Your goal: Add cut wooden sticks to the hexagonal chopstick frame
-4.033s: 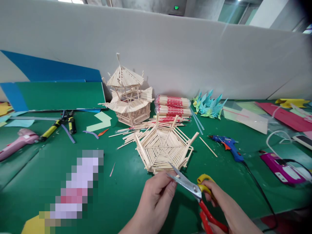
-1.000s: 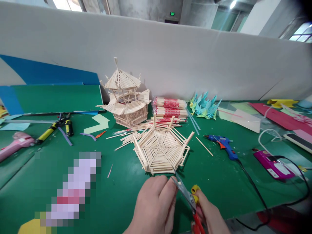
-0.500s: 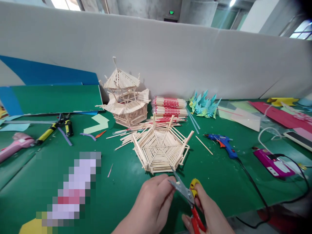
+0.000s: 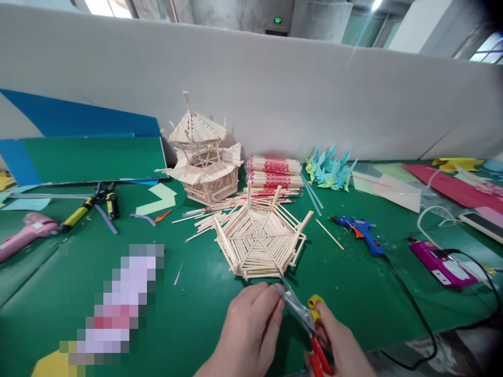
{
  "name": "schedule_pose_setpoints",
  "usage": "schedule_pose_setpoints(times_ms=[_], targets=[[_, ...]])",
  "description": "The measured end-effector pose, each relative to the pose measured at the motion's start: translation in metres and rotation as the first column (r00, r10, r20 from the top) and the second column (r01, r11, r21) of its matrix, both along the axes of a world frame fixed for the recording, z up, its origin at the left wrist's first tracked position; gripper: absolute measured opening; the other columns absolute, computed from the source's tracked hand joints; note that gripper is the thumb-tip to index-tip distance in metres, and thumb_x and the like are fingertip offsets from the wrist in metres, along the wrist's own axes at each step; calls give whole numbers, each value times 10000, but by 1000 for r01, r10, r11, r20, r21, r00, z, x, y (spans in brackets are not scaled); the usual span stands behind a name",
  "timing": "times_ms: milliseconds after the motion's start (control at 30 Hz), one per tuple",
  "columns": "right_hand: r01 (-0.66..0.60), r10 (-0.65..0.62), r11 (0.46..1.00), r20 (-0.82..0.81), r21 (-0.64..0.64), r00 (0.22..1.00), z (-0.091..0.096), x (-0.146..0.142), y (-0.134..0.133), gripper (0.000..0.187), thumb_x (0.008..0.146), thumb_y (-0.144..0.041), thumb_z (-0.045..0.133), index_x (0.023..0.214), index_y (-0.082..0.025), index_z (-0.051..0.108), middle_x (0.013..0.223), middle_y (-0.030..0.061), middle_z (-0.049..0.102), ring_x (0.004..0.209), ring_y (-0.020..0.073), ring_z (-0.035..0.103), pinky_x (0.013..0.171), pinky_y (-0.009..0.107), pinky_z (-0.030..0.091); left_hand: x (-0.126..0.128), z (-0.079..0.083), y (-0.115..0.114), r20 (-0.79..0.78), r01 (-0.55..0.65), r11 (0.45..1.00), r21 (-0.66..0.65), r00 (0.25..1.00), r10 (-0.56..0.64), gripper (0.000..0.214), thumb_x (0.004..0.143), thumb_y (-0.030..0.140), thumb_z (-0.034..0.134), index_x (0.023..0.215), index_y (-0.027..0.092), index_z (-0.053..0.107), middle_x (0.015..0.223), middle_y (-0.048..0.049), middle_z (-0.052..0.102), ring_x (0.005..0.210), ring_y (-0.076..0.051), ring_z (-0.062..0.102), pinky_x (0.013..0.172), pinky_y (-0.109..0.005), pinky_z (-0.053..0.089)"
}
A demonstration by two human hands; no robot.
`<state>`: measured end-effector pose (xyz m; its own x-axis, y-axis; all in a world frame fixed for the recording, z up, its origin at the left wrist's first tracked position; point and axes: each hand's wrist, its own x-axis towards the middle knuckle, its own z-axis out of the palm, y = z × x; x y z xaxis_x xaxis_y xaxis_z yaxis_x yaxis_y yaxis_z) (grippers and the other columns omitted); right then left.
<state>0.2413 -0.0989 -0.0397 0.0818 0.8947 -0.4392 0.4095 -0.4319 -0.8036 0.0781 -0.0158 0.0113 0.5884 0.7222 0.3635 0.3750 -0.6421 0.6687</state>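
My right hand (image 4: 334,335) is closed around the handles of a pair of scissors (image 4: 302,309), which have red and yellow grips. Beside the blades, my left hand (image 4: 249,324) has its fingers pinched together on a short wooden stick; only a pale tip of the wooden stick (image 4: 288,294) shows between the blades. Just beyond both hands lies an octagonal frame of wooden sticks (image 4: 259,235), with several posts standing up from its rim. The scissor points overlap its near edge in view; whether they touch it I cannot tell.
Behind stand a stick-built pagoda (image 4: 200,162), bundled sticks (image 4: 275,170) and blue-green folded paper (image 4: 332,167). A blue glue gun (image 4: 361,233) trails its cable near a purple power strip (image 4: 442,264). Left are pliers (image 4: 106,201) and a pink glue gun (image 4: 29,235).
The scissor blades have closed somewhat around the stick, and the fingers on the red handle have drawn in. My left hand has shifted slightly right.
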Motion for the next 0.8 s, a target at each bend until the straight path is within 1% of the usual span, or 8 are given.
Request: schedule_pose_setpoints(times_ms=[67,133,233,300,400,467,667,800], targets=[[18,-18,1000,32,20,999,-3,-3,-2,579,605,-274,582,1153,-192,412,889,61,630,753,182,617,654,228,485,2,-6,-1,15,-50,991,126,999,49,201,824,82,376,721,150,534,598,-49,548,522,-147,482,482,-231,391],[50,-53,998,71,48,996,-6,-6,-4,619,606,-311,581,1178,-170,389,877,66,605,732,182,602,672,247,486,2,-8,0,17,-21,988,151,1000,19,202,815,73,372,731,153,538,596,-46,542,519,-148,473,482,-233,382],[61,-69,994,97,86,993,-6,-8,-7,601,613,-323,559,1159,-129,400,798,56,565,693,177,581,670,256,484,-2,-2,5,23,123,992,-31,992,-122,237,842,81,349,763,154,560,657,-53,577,572,-146,519,530,-229,413],[48,-58,994,99,97,993,-6,-5,-7,619,619,-323,562,1178,-119,391,805,64,570,707,180,579,667,254,484,-4,4,8,45,196,965,-177,981,-191,252,866,96,342,796,157,576,713,-52,603,628,-143,553,573,-222,433],[2,-9,997,79,82,997,-6,2,-7,629,616,-302,582,1193,-128,402,884,94,603,748,196,592,652,254,485,-7,11,10,64,224,931,-289,975,-214,265,886,119,343,820,167,595,741,-41,617,665,-141,568,608,-220,441],[-22,19,997,45,79,999,-7,6,-7,604,603,-286,589,1175,-167,438,854,69,617,720,194,597,626,249,482,-7,14,9,57,229,921,-316,973,-222,273,892,126,342,821,169,601,748,-37,619,677,-139,568,623,-220,440],[24,-23,996,-14,84,1000,-14,-1,-8,404,650,-353,567,1023,-198,543,676,7,589,559,149,554,506,214,440,-6,17,8,47,114,977,-178,993,-108,260,884,135,355,659,175,478,609,2,517,544,-111,473,505,-193,368],[44,-41,992,-22,122,999,-16,-3,-8,333,711,-349,524,1008,-199,516,655,-1,589,545,134,540,521,212,443,-5,12,8,3,80,994,-76,997,-80,244,869,113,344,653,176,439,610,-12,499,530,-118,441,490,-210,343]])
